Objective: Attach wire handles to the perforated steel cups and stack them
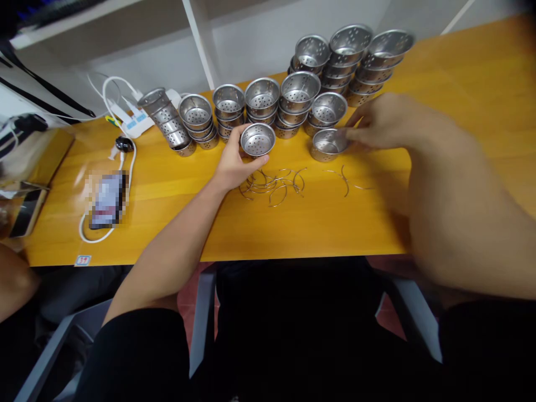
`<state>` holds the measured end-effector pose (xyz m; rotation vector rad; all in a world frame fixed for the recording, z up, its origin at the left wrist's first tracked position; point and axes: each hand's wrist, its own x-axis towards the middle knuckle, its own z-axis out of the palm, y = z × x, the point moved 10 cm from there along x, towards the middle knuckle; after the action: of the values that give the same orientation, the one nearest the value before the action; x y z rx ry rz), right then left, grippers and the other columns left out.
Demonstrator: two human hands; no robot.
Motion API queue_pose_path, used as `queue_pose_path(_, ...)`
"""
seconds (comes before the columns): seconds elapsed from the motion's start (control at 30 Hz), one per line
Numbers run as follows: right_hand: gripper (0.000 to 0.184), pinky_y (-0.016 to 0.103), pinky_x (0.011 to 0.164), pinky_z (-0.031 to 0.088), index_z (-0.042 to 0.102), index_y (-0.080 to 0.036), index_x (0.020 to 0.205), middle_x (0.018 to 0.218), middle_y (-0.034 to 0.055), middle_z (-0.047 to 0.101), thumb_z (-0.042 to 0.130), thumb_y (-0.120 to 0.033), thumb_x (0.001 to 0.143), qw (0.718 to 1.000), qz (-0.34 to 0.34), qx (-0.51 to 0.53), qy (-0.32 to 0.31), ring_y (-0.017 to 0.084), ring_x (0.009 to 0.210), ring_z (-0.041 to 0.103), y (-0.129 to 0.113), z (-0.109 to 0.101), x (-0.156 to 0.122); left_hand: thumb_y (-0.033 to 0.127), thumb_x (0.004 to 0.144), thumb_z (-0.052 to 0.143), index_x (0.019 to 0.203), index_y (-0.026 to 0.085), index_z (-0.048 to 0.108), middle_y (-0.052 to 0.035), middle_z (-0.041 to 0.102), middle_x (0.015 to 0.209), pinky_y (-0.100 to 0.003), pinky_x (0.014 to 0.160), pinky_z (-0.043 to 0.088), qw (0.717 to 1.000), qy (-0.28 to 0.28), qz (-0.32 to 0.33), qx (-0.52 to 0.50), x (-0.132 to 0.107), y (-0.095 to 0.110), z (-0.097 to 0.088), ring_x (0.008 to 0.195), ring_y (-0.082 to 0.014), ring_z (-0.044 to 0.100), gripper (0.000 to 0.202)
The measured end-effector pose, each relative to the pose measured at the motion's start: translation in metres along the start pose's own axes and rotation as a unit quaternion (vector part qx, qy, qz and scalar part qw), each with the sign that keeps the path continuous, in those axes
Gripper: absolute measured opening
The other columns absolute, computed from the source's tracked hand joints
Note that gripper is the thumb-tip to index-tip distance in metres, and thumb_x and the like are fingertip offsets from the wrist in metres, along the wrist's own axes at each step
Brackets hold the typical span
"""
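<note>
Fingers and thumb of my left hand (235, 163) wrap round a small perforated metal cup (258, 140), its mouth facing up. Over to the right, my right hand (379, 124) has its fingertips at the rim of another perforated cup (328, 146), which sits upright on the table; motion blurs this hand a little. Thin bent metal wires (276, 185) lie in a loose heap just in front of the left-hand cup. A few more wires (344, 180) lie apart, nearer the right hand.
Several stacks of perforated cups (262, 96) stand along the back of the wooden table (293, 234), one stack (165, 120) leaning. To the left are a power strip (138, 121), a white cable and a blurred-out device (108, 201). Another person's arm (14, 282) shows at far left.
</note>
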<state>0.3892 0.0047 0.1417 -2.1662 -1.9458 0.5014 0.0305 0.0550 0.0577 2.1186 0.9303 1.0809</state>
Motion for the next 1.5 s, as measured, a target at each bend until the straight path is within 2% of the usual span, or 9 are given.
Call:
queue_pose_path(0.1, 0.024, 0.053, 0.094, 0.066, 0.074, -0.028, 0.097, 0.101, 0.014, 0.086, 0.09, -0.034, 0.114, 0.987, -0.055, -0.018, 0.149, 0.036, 0.097, 0.082, -0.021, -0.035, -0.025, 0.075, 0.105, 0.096, 0.185, 0.034, 0.049, -0.0192, 0.063, 0.183, -0.061, 0.142, 0.07, 1.0, -0.005, 0.005, -0.005, 0.0, -0.004, 0.001, 0.169, -0.0404, 0.07, 0.102)
queue_pose_path(0.17, 0.023, 0.052, 0.095, 0.066, 0.072, -0.029, 0.1, 0.104, 0.0137, 0.088, 0.083, -0.039, 0.116, 0.972, -0.133, 0.016, 0.194, 0.035, 0.096, 0.083, -0.043, -0.04, -0.04, 0.07, 0.104, 0.099, 0.182, 0.032, 0.052, -0.0194, 0.065, 0.182, -0.063, 0.143, 0.069, 1.0, -0.002, 0.011, -0.008, 0.001, -0.007, 0.002, 0.169, -0.041, 0.071, 0.099)
queue_pose_path(0.27, 0.017, 0.048, 0.094, 0.067, 0.072, -0.027, 0.099, 0.102, 0.0125, 0.089, 0.081, -0.037, 0.111, 0.947, -0.257, 0.027, 0.189, 0.033, 0.092, 0.083, -0.075, -0.026, -0.05, 0.065, 0.101, 0.103, 0.179, 0.031, 0.053, -0.0176, 0.067, 0.18, -0.062, 0.143, 0.07, 1.0, 0.003, 0.019, -0.006, 0.003, -0.011, 0.003, 0.168, -0.0406, 0.074, 0.099)
queue_pose_path(0.37, 0.014, 0.048, 0.092, 0.066, 0.074, -0.027, 0.1, 0.101, 0.0133, 0.089, 0.079, -0.036, 0.109, 0.934, -0.311, 0.013, 0.172, 0.034, 0.091, 0.083, -0.083, -0.01, -0.046, 0.061, 0.102, 0.104, 0.178, 0.031, 0.052, -0.0157, 0.067, 0.179, -0.059, 0.142, 0.071, 0.999, -0.002, 0.034, -0.005, 0.003, -0.011, 0.005, 0.166, -0.039, 0.075, 0.096)
queue_pose_path(0.63, 0.016, 0.039, 0.08, 0.059, 0.079, -0.023, 0.1, 0.088, 0.0088, 0.084, 0.084, -0.035, 0.111, 0.929, -0.333, 0.068, 0.149, 0.023, 0.075, 0.073, -0.07, -0.003, -0.032, 0.049, 0.102, 0.103, 0.177, 0.03, 0.055, -0.0159, 0.069, 0.175, -0.057, 0.137, 0.074, 0.998, 0.001, 0.054, -0.018, 0.004, -0.009, 0.007, 0.158, -0.0369, 0.079, 0.091)
queue_pose_path(1.13, 0.015, 0.042, 0.08, 0.056, 0.084, -0.024, 0.103, 0.092, 0.0106, 0.084, 0.084, -0.035, 0.112, 0.908, -0.379, 0.106, 0.144, 0.022, 0.078, 0.071, -0.082, 0.006, -0.037, 0.035, 0.102, 0.097, 0.178, 0.031, 0.046, -0.0145, 0.068, 0.173, -0.054, 0.139, 0.072, 0.996, 0.019, 0.08, -0.027, 0.007, -0.015, 0.009, 0.158, -0.0344, 0.079, 0.092)
queue_pose_path(1.23, 0.027, 0.046, 0.09, 0.062, 0.088, -0.025, 0.115, 0.107, 0.0136, 0.088, 0.084, -0.051, 0.118, 0.893, -0.425, 0.106, 0.1, 0.029, 0.092, 0.079, -0.108, 0.024, -0.057, 0.037, 0.102, 0.097, 0.178, 0.032, 0.044, -0.0141, 0.068, 0.172, -0.055, 0.142, 0.07, 0.997, 0.03, 0.073, -0.026, 0.008, -0.018, 0.006, 0.159, -0.0347, 0.078, 0.092)
queue_pose_path(1.37, 0.08, 0.058, 0.112, 0.067, 0.09, -0.02, 0.155, 0.14, 0.0217, 0.085, 0.092, -0.086, 0.11, 0.892, -0.45, 0.032, -0.024, 0.046, 0.125, 0.082, -0.135, 0.078, -0.075, 0.044, 0.105, 0.098, 0.177, 0.032, 0.042, -0.0145, 0.068, 0.172, -0.057, 0.141, 0.07, 0.997, 0.035, 0.056, -0.029, 0.009, -0.027, 0.003, 0.156, -0.0338, 0.08, 0.092)
queue_pose_path(1.5, 0.068, 0.059, 0.121, 0.066, 0.088, -0.016, 0.156, 0.149, 0.0248, 0.079, 0.084, -0.074, 0.12, 0.898, -0.436, -0.024, -0.058, 0.047, 0.134, 0.081, -0.137, 0.109, -0.07, 0.056, 0.108, 0.098, 0.178, 0.033, 0.041, -0.0158, 0.066, 0.176, -0.059, 0.142, 0.069, 0.998, 0.029, 0.03, -0.047, 0.009, -0.038, 0.008, 0.162, -0.0357, 0.077, 0.093)
